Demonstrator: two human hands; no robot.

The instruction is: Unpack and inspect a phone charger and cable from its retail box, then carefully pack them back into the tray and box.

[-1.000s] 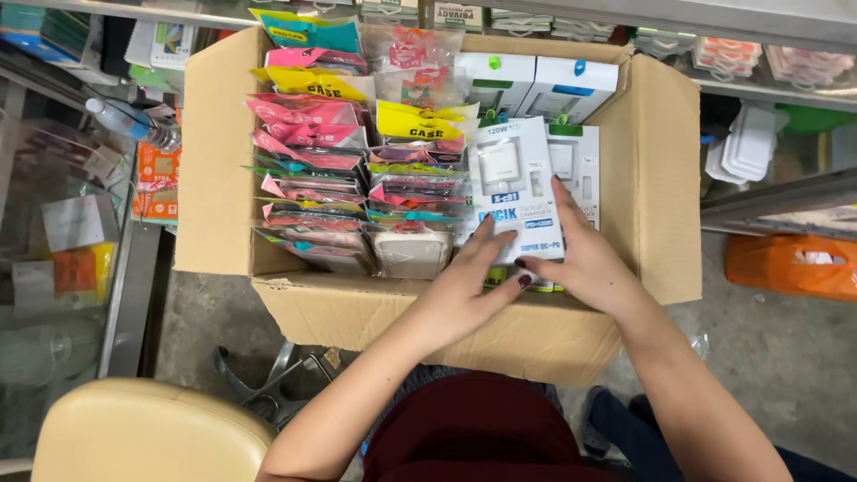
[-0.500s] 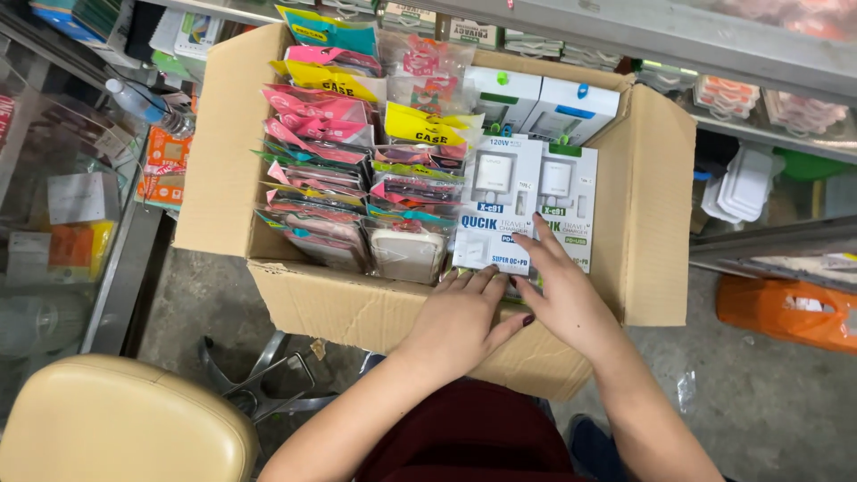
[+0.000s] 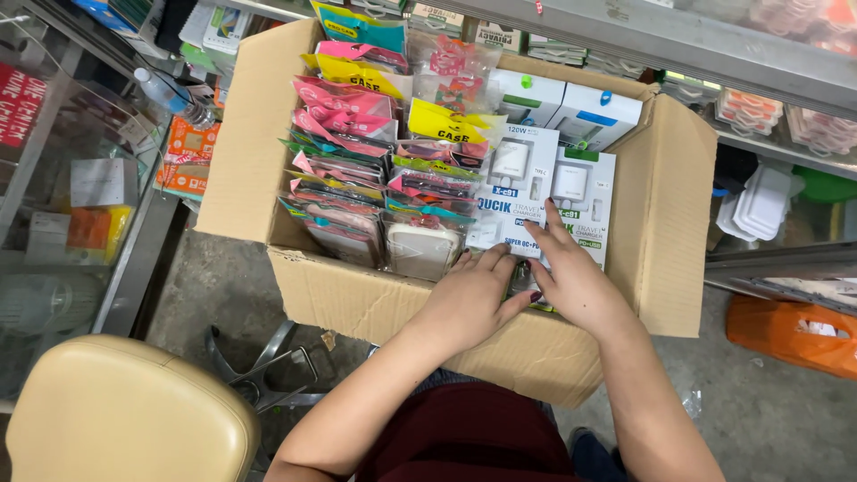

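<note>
Cardboard box (image 3: 357,295): left hand (image 3: 469,299), right hand (image 3: 576,281), fingers spread flat on white charger packs (image 3: 522,192) inside, grasping nothing.

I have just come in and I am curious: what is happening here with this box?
A seated person is working in an open cardboard box on their lap. Both the left hand and the right hand rest on white charger packs standing at the box's right side. Rows of colourful phone case packets fill the left part.
</note>
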